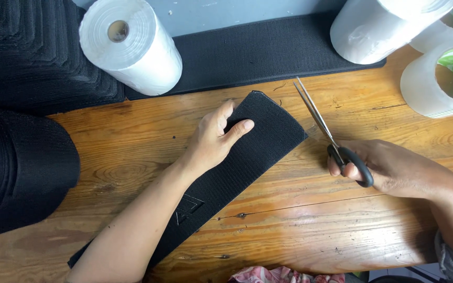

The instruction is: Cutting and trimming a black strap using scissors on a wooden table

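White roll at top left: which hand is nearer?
Left. The left hand rests on the black strip below the white roll; the right hand, holding scissors, is farther right.

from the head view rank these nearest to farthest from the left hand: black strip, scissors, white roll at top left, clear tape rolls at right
1. black strip, under the left hand
2. scissors, to its right; white roll, up-left: too close to call
3. clear tape rolls, far right
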